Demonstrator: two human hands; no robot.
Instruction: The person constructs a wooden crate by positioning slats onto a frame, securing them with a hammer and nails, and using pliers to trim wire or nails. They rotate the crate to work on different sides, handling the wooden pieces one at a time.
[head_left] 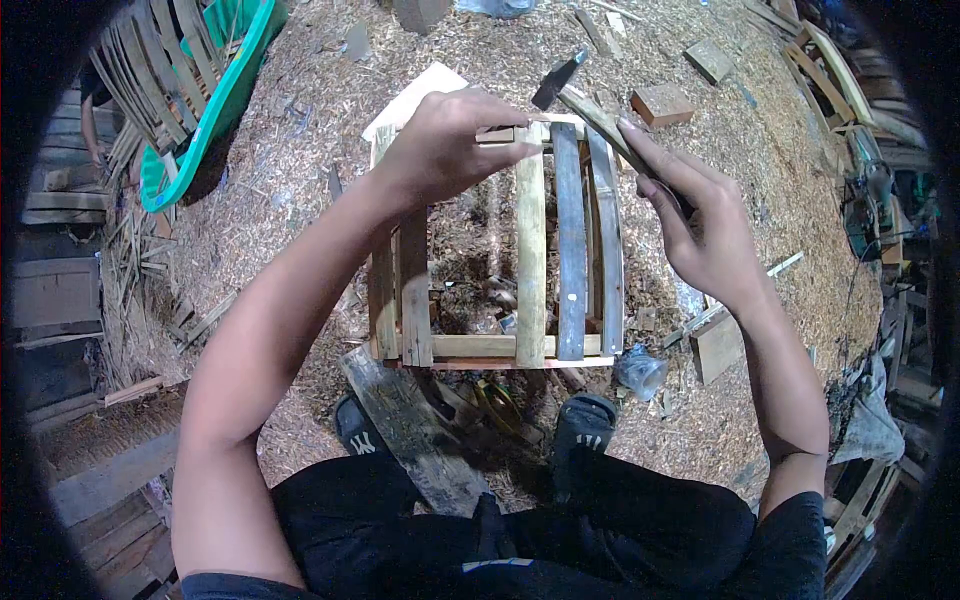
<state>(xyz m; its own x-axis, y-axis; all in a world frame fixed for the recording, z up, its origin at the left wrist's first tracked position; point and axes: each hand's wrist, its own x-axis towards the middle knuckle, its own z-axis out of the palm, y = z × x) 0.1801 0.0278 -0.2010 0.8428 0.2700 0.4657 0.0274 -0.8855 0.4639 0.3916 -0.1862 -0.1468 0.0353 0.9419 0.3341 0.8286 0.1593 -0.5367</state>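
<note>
A slatted wooden crate (pixel 480 343) sits on the ground in front of me, with gaps between its top slats. My left hand (pixel 455 135) is closed at the crate's far edge, its thumb and finger around the far end of a pale wooden slat (pixel 531 250). Whether a nail is between the fingertips is too small to tell. To the right of that slat lies a greyer slat (pixel 571 250). My right hand (pixel 712 225) grips the handle of a hammer (pixel 600 118), whose dark head is raised beyond the crate's far right corner.
Wood shavings cover the floor. A wooden block (pixel 662 104) lies beyond the crate, and a plank (pixel 420 440) runs between my sandalled feet. At the upper left, a green tub (pixel 215 115) holds curved slats. A person's arm (pixel 90 125) shows at the far left.
</note>
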